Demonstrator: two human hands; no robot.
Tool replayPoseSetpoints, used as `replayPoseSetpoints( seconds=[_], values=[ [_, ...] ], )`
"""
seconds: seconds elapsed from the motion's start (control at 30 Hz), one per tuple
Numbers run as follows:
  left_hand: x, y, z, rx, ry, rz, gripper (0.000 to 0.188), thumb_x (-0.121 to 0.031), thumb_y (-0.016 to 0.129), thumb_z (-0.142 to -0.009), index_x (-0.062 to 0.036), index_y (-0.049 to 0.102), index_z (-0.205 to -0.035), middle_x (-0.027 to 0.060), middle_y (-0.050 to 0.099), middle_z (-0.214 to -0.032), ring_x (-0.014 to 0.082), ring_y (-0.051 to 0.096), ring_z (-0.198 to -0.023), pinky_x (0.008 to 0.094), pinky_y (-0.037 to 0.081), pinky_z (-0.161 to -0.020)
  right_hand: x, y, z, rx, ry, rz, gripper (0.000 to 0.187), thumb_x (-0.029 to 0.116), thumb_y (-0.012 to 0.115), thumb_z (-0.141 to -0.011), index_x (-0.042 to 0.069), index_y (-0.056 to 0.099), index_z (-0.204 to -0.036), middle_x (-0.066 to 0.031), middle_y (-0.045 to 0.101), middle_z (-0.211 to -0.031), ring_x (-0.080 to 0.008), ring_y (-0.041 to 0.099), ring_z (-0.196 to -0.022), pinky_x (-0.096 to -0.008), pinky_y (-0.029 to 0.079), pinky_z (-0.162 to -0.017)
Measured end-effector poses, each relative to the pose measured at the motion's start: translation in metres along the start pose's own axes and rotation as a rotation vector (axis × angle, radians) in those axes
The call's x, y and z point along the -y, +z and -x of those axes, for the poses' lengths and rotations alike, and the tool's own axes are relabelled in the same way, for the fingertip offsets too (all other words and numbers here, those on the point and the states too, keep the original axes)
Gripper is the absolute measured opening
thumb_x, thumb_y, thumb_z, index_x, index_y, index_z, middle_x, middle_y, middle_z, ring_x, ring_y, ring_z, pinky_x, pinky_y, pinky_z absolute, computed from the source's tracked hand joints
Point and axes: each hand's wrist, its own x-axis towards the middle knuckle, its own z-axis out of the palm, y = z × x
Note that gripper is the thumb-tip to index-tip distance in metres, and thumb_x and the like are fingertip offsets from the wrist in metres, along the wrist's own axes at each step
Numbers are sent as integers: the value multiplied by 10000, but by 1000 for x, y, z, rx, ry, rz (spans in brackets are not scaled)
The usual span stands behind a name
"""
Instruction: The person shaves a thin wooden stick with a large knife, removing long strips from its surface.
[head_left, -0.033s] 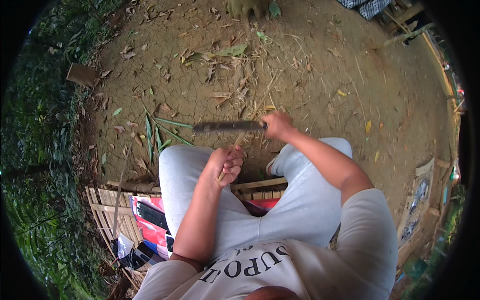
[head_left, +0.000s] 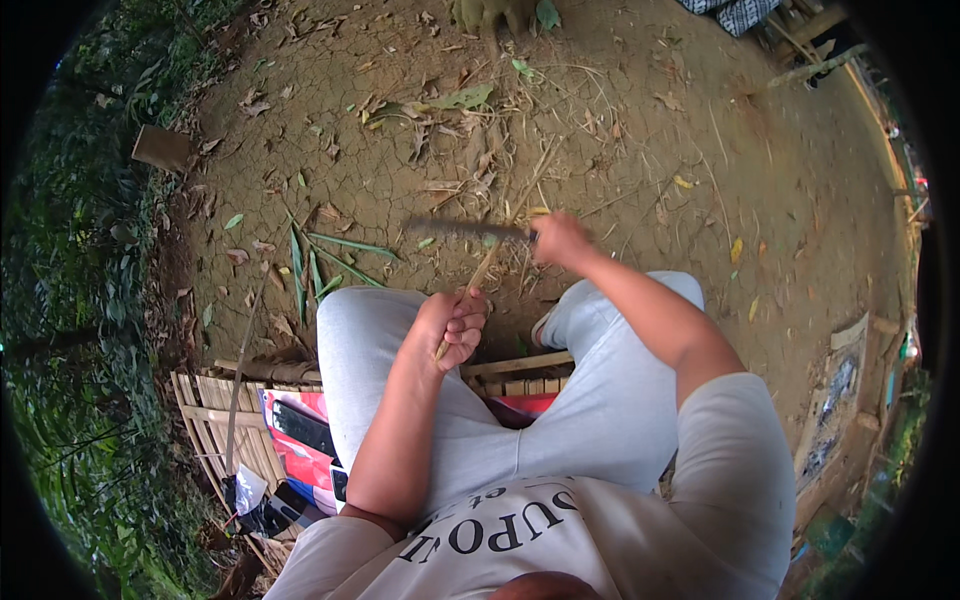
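My right hand (head_left: 562, 242) is closed around the handle of a machete. Its dark blade (head_left: 465, 229) points left, slightly smeared by motion, and passes across the far part of a thin bamboo strip; whether the two touch I cannot tell. The tan strip (head_left: 484, 268) runs out between my knees, away from me. Its near end pokes out below my left hand (head_left: 458, 328), whose fingers are wrapped round it, palm side up, above my left thigh.
I sit on a slatted bamboo bench (head_left: 205, 415). Left of my thigh lie a dark phone (head_left: 303, 428) and a red cloth (head_left: 300, 463). Green leaf strips (head_left: 298, 270), thin shavings (head_left: 520, 200) and dry leaves litter the cracked soil. Dense plants (head_left: 70, 300) border the left side.
The machete has shifted a little away from me, and its blade has turned to look thinner. My right hand has moved slightly with it. My left hand and the bamboo strip stay almost in place.
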Motion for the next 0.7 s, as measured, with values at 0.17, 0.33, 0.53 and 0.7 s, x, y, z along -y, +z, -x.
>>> replayPoseSetpoints(
  seconds=[0.17, 0.33, 0.53, 0.7],
  values=[
    [2, 14, 1, -39, 19, -60, 194, -93, 300, -1000, -76, 475, -918, -74, 348, -543, 12, 269, -353, 155, 231, -281, -38, 37, -29, -123, 75, -60, 55, 128, 618, -660, 81, 597, -678, -181, 611, -642, -408, 619, -669, -477, 496, -622],
    [-2, 3, 1, 28, 9, 4, 196, -105, 299, -1000, -69, 473, -918, -69, 355, -552, 15, 281, -359, 155, 233, -283, 13, 11, -5, 6, -110, -18, 144, 155, 643, -678, 96, 685, -802, -196, 639, -721, -405, 638, -746, -468, 519, -680],
    [-9, 13, 3, 0, -67, 123, 206, -119, 311, -1000, -73, 483, -896, -74, 351, -561, 11, 269, -359, 158, 227, -279, -62, 33, -34, 9, 312, 21, 187, 151, 619, -724, 96, 695, -885, -193, 675, -840, -394, 655, -841, -477, 525, -736],
    [-15, 1, 10, 36, -16, 21, 207, -113, 317, -1003, -72, 484, -887, -82, 349, -561, 7, 264, -355, 151, 229, -281, -15, 25, -18, -29, -157, 55, 173, 135, 626, -713, 92, 692, -867, -175, 685, -877, -383, 659, -826, -465, 529, -727]
  ],
)
